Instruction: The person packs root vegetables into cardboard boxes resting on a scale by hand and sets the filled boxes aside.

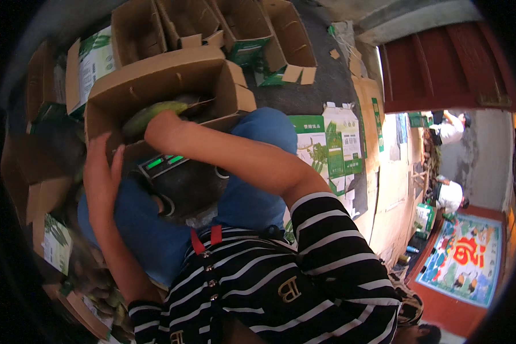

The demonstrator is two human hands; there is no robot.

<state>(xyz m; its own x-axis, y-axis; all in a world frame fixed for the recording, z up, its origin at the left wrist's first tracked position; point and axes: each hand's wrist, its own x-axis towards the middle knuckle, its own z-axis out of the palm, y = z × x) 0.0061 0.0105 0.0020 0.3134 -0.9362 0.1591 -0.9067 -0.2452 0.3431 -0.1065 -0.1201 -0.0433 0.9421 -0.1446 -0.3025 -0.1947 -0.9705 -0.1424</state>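
An upright open cardboard box (155, 86) stands in front of me, close to my knees. In it lies a long green vegetable (149, 117) with a thin tapering end; its exact kind I cannot make out. My right hand (165, 127) reaches over the near wall and down beside this vegetable, its fingers hidden behind the wrist. At the near left corner of the box, my left hand (104, 153) has thumb and fingers parted around the cardboard edge. Just below the near wall, a digital scale (161, 164) shows lit green displays, its platform hidden.
Several open cardboard boxes (243, 28) line the far side, with more (31, 166) at the left. Flattened printed cartons (341, 137) cover floor on the right. Vegetables (100, 281) lie at lower left. Two people in white (450, 195) are beyond the doorway, near a colourful picture (461, 258).
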